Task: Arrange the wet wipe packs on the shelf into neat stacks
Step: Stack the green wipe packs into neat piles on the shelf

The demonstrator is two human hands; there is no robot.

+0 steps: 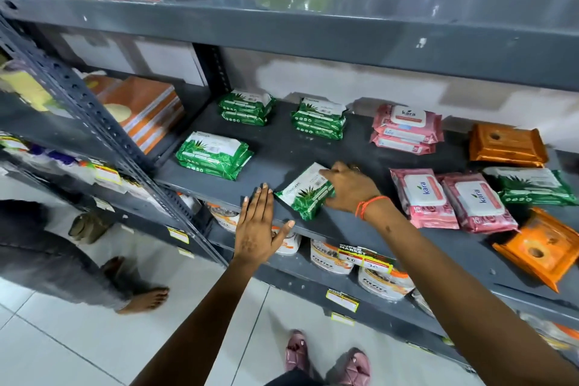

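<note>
A green wet wipe pack (302,194) lies tilted near the front edge of the grey shelf (282,150), and my right hand (349,188) grips its right end. My left hand (257,229) is flat and open just left of that pack, fingers together over the shelf's front edge. Three green stacks stand further back: one front left (214,155), one back left (246,107), one back middle (319,117). A pink stack (405,128) sits at the back right. Two single pink packs (423,197) (479,207) lie side by side to the right.
Orange packs (507,144) (539,247) and another green pack (532,186) lie at the far right. Orange books (141,106) fill the neighbouring bay. Jars and price tags (363,258) sit on the shelf below. Another person's bare foot (147,298) is on the floor at left.
</note>
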